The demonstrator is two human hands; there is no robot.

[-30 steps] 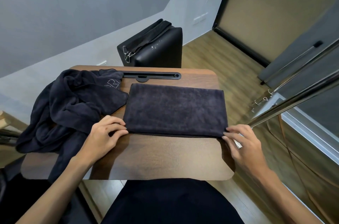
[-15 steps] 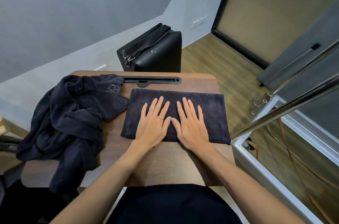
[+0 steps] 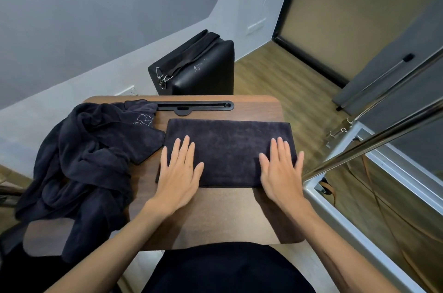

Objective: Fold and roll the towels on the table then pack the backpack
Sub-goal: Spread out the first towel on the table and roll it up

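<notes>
Head view, both hands (image 3: 178, 168) flat on folded towel (image 3: 229, 146)

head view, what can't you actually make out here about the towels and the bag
- Crumpled dark towel pile, head view: bunched folds hide how many towels it holds; embroidered lettering is partly folded under.
- Folded towel: layer count is hidden; the left hand and right hand cover its near corners.
- Black bag: the table's far edge cuts off its base; no opening is visible.
- Wall lettering: cut off by the top edge.
</notes>
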